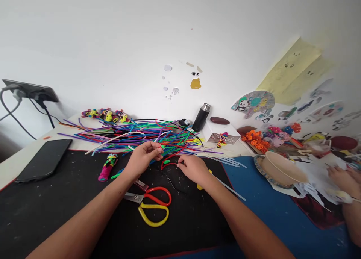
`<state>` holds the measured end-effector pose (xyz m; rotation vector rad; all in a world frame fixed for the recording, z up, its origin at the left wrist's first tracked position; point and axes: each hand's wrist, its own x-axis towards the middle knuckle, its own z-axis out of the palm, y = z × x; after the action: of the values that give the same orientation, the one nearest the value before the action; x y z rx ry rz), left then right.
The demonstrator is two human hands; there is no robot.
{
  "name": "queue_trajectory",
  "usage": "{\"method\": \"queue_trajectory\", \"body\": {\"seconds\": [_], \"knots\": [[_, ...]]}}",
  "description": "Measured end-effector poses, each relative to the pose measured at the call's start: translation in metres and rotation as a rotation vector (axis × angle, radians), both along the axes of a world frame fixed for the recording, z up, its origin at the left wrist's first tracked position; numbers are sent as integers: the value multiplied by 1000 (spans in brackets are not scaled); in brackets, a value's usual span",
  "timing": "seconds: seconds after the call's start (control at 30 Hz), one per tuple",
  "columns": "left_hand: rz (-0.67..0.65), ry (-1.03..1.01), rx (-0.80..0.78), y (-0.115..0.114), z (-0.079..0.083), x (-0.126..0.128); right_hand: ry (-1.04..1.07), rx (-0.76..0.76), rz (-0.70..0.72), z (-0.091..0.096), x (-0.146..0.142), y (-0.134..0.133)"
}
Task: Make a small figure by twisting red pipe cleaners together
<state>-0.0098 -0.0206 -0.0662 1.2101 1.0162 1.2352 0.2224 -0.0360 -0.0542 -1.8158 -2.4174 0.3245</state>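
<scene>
The red pipe cleaner (173, 163) lay between the 2 hands, its long axis running roughly sideways. Its near end met the fingertips of the right hand (194, 168), the nearer hand, which pinched it. The left hand (145, 157), farther left and slightly higher, had thumb and finger closed on a small green-and-red piece (161, 149), mostly hidden. Scissors (149, 206) lay below, loose pipe cleaners (126, 133) beyond.
</scene>
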Motion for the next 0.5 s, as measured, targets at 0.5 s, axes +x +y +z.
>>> {"method": "queue_trajectory", "body": {"seconds": [0.5], "knots": [[-258,203,32,-4,-13,9,-86,28,92,8,-11,-8]]}}
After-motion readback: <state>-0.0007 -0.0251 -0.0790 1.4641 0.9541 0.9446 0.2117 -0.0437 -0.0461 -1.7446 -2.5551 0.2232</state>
